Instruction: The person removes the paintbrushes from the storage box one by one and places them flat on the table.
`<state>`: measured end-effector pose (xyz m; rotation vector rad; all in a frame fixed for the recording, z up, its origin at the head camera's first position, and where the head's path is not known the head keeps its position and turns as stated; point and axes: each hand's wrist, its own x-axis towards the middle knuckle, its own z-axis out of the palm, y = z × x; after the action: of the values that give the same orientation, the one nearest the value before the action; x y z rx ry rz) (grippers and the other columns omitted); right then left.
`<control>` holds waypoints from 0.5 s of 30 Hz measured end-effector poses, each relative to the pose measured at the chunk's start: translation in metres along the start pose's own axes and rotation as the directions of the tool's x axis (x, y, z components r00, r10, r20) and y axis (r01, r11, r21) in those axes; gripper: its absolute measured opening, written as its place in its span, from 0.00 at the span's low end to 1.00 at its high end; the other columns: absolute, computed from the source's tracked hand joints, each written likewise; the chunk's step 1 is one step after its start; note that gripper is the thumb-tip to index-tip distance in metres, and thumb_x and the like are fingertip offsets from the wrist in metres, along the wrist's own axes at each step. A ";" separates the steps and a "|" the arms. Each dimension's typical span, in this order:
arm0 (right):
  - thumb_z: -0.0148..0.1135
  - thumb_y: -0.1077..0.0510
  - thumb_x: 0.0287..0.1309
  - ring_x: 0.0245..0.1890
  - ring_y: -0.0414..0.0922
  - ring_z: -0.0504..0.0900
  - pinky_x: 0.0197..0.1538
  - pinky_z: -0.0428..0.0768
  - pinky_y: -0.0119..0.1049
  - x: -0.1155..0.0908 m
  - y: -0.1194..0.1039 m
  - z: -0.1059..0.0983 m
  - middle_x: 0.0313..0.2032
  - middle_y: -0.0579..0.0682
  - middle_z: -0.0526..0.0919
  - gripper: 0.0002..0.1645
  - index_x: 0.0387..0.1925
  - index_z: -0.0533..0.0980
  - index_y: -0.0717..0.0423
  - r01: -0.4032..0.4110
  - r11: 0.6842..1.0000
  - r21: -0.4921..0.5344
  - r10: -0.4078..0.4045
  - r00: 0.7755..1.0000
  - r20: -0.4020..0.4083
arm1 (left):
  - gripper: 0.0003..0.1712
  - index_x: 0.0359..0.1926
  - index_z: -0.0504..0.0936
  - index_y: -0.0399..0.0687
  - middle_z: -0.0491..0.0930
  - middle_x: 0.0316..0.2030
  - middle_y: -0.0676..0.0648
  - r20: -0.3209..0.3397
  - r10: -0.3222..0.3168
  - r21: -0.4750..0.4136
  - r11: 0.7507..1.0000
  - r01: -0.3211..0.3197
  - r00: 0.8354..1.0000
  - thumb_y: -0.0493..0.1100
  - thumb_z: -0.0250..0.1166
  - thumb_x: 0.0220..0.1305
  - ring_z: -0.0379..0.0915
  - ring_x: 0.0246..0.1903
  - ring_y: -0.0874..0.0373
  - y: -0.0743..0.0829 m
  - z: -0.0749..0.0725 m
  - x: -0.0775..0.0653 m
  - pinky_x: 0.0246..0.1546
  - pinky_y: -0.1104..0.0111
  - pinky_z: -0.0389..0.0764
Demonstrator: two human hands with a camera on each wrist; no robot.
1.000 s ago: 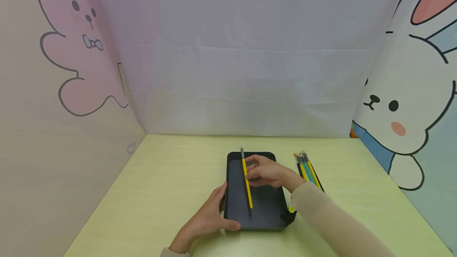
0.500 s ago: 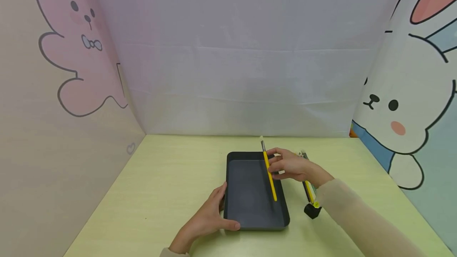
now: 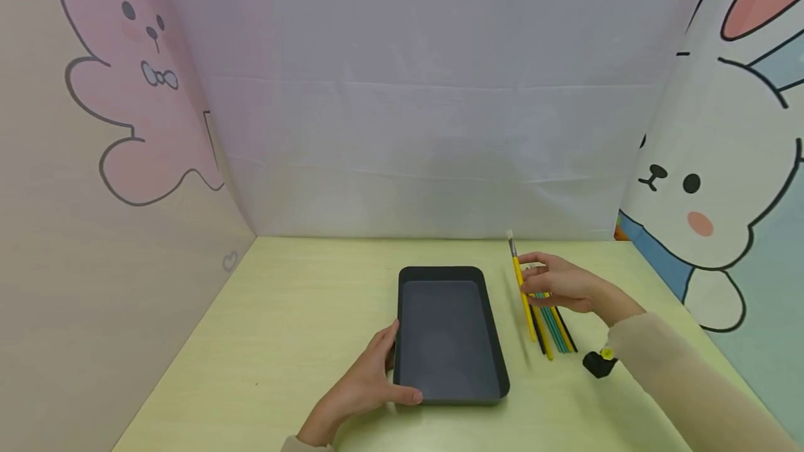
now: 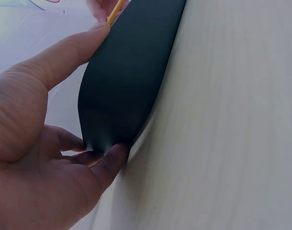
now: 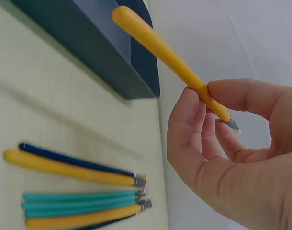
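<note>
A dark grey rectangular tray point(image 3: 441, 340) lies on the table in the head view. My left hand point(image 3: 372, 377) holds its near-left corner, thumb at the near side and fingers along the left wall. My right hand point(image 3: 565, 284) pinches a yellow-handled paintbrush point(image 3: 525, 302), bristles pointing away, raised over the table to the right of the tray. In the right wrist view, thumb and fingertips grip the paintbrush point(image 5: 170, 57) near its metal ferrule. Below that hand, several other paintbrushes point(image 3: 554, 326) with yellow, teal and dark blue handles lie side by side on the table.
The pale yellow table point(image 3: 301, 312) meets a white cloth backdrop point(image 3: 402, 124) at the back. Side panels with a pink cartoon animal point(image 3: 144, 110) and a white rabbit point(image 3: 703, 180) flank it. A small black device point(image 3: 599, 363) hangs at the right wrist.
My right hand has carried the yellow paintbrush rightward from over the tray to beside the other brushes, which show more now. My left hand and the tray have stayed put.
</note>
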<state>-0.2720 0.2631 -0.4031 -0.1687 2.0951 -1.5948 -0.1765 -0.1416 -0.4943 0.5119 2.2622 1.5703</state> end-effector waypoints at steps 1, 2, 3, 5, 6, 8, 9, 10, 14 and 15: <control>0.61 0.64 0.74 0.54 0.49 0.80 0.61 0.84 0.50 -0.001 0.002 -0.004 0.73 0.73 0.57 0.47 0.83 0.46 0.63 -0.003 1.000 -0.001 0.003 1.000 -0.002 | 0.78 0.86 0.37 0.42 0.46 0.82 0.33 -0.001 -0.001 0.001 1.000 0.001 1.000 0.48 0.87 0.53 0.58 0.77 0.37 0.000 0.000 0.000 0.73 0.47 0.70; 0.60 0.64 0.75 0.55 0.50 0.80 0.61 0.84 0.50 -0.003 0.005 -0.009 0.73 0.74 0.57 0.47 0.83 0.45 0.64 -0.001 1.000 -0.010 0.001 1.000 -0.004 | 0.78 0.86 0.38 0.42 0.46 0.82 0.33 -0.003 -0.002 0.003 1.000 0.002 1.000 0.48 0.87 0.53 0.58 0.77 0.37 0.000 0.000 0.000 0.73 0.47 0.70; 0.60 0.64 0.74 0.55 0.50 0.80 0.60 0.84 0.49 -0.004 0.007 -0.012 0.73 0.74 0.57 0.47 0.83 0.45 0.64 -0.007 1.000 -0.012 0.007 1.000 -0.010 | 0.78 0.86 0.38 0.42 0.46 0.82 0.33 -0.005 -0.003 0.005 1.000 0.003 1.000 0.48 0.87 0.53 0.58 0.77 0.38 0.000 0.000 0.000 0.73 0.47 0.70; 0.60 0.64 0.74 0.56 0.52 0.80 0.60 0.85 0.47 -0.005 0.011 -0.019 0.73 0.73 0.57 0.47 0.83 0.45 0.63 -0.027 1.000 -0.009 0.026 0.999 -0.031 | 0.78 0.86 0.38 0.42 0.46 0.82 0.34 -0.006 -0.005 0.009 1.000 0.005 1.000 0.49 0.87 0.53 0.58 0.77 0.38 0.000 0.000 0.001 0.73 0.47 0.70; 0.60 0.64 0.74 0.55 0.52 0.80 0.59 0.85 0.47 -0.006 0.014 -0.023 0.73 0.73 0.57 0.47 0.83 0.45 0.63 -0.037 0.999 -0.006 0.037 0.998 -0.041 | 0.78 0.86 0.38 0.42 0.46 0.82 0.34 -0.006 -0.005 0.009 1.000 0.005 1.000 0.49 0.87 0.53 0.58 0.77 0.38 0.000 0.000 0.001 0.73 0.47 0.70; 0.59 0.65 0.75 0.56 0.53 0.79 0.59 0.85 0.47 -0.008 0.019 -0.030 0.73 0.75 0.55 0.47 0.82 0.44 0.65 -0.051 0.999 -0.014 0.050 0.997 -0.052 | 0.78 0.86 0.37 0.42 0.46 0.82 0.34 -0.004 -0.005 0.008 1.000 0.005 1.000 0.49 0.87 0.53 0.58 0.78 0.38 -0.001 0.000 0.001 0.73 0.47 0.69; 0.59 0.65 0.75 0.57 0.53 0.80 0.59 0.85 0.47 -0.009 0.021 -0.033 0.74 0.75 0.55 0.47 0.82 0.44 0.65 -0.067 0.998 -0.008 0.066 0.996 -0.064 | 0.78 0.86 0.37 0.42 0.46 0.82 0.34 -0.003 -0.005 0.006 1.000 0.005 1.000 0.48 0.87 0.53 0.57 0.78 0.38 -0.001 0.000 0.001 0.73 0.47 0.69; 0.59 0.66 0.75 0.57 0.54 0.80 0.59 0.85 0.47 -0.010 0.024 -0.036 0.74 0.76 0.55 0.47 0.82 0.44 0.65 -0.077 0.997 -0.007 0.077 0.994 -0.073 | 0.78 0.86 0.37 0.42 0.46 0.82 0.34 -0.001 -0.003 0.005 1.000 0.003 1.000 0.48 0.86 0.53 0.57 0.78 0.38 -0.001 0.000 0.001 0.73 0.47 0.69; 0.58 0.67 0.75 0.60 0.56 0.79 0.59 0.86 0.47 -0.014 0.034 -0.046 0.75 0.77 0.52 0.48 0.83 0.42 0.66 -0.109 0.994 -0.015 0.107 0.989 -0.100 | 0.77 0.86 0.37 0.42 0.45 0.82 0.33 0.008 0.007 -0.002 1.000 -0.007 1.000 0.47 0.86 0.54 0.57 0.78 0.37 -0.001 0.000 0.000 0.73 0.47 0.69; 0.58 0.67 0.75 0.61 0.57 0.78 0.59 0.86 0.46 -0.015 0.036 -0.048 0.76 0.77 0.52 0.48 0.83 0.42 0.66 -0.116 0.993 -0.014 0.113 0.988 -0.108 | 0.77 0.86 0.37 0.42 0.45 0.82 0.33 0.010 0.009 -0.003 1.000 -0.008 1.000 0.47 0.86 0.54 0.57 0.78 0.37 -0.001 0.000 0.000 0.73 0.47 0.70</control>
<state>-0.2742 0.3218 -0.4233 0.0305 2.1607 -1.5454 -0.1771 -0.1419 -0.4948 0.5280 2.2535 1.5712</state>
